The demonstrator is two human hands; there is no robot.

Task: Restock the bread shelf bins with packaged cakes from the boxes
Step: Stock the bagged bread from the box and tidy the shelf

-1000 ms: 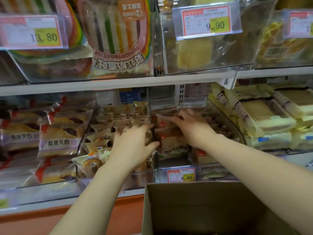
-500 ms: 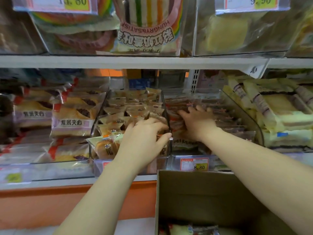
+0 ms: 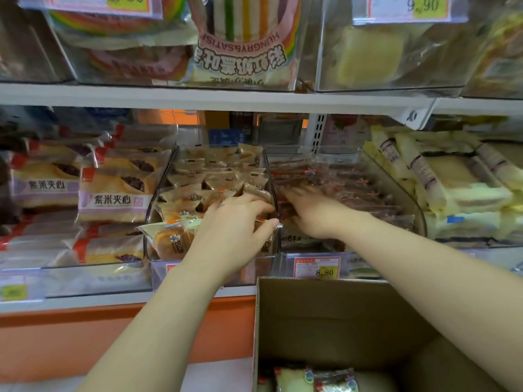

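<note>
Left hand (image 3: 235,230) curved over small wrapped cakes (image 3: 215,176) by the right wall of the middle bin (image 3: 158,193) — whether it grips one is unclear, right hand (image 3: 314,216) flat with fingers spread on red-wrapped packs (image 3: 353,188) in the neighbouring bin (image 3: 410,199), cardboard box (image 3: 339,321) below the shelf edge — packaged cakes (image 3: 311,380) inside

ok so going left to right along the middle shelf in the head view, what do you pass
purple-label sandwich packs → clear bin of small brown-wrapped cakes → clear bin of red-wrapped cakes → pale yellow sliced cake packs
</note>
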